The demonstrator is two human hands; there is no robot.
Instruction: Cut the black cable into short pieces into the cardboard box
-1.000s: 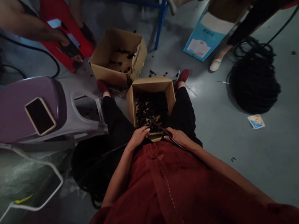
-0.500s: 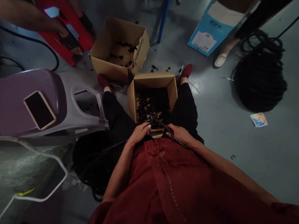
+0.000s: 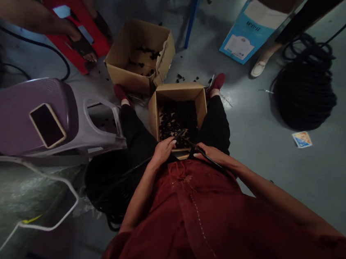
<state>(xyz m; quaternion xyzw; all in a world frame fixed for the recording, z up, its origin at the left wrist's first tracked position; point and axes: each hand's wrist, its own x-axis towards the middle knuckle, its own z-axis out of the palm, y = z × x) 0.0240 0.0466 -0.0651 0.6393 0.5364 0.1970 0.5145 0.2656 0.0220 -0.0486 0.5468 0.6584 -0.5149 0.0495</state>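
My left hand (image 3: 164, 150) is closed in a pinch around a thin black cord (image 3: 139, 164). One short end of the cord sticks out past my fingertips, over the open cardboard box (image 3: 153, 117) between my legs. Behind the hand, the cord runs back to a dark coil (image 3: 104, 186) at my left. My right hand (image 3: 209, 152) is wrapped around a long dark hand tool (image 3: 206, 155); its shape resembles cutters, but its jaws are too dark to make out. Many short black pieces (image 3: 175, 119) lie inside the box.
Beyond stands another cardboard box (image 3: 127, 74) with some black pieces. A purple-grey stool (image 3: 5, 118) bears a phone (image 3: 47, 125) at left. On the right are a big black cord coil (image 3: 305, 95) and a blue-white box (image 3: 241, 42). Other people's feet and hands show at the top.
The tool's tip was at the cord's end before my left fingers; now the two are apart, my right hand slightly further right. The whole view has shifted a little.
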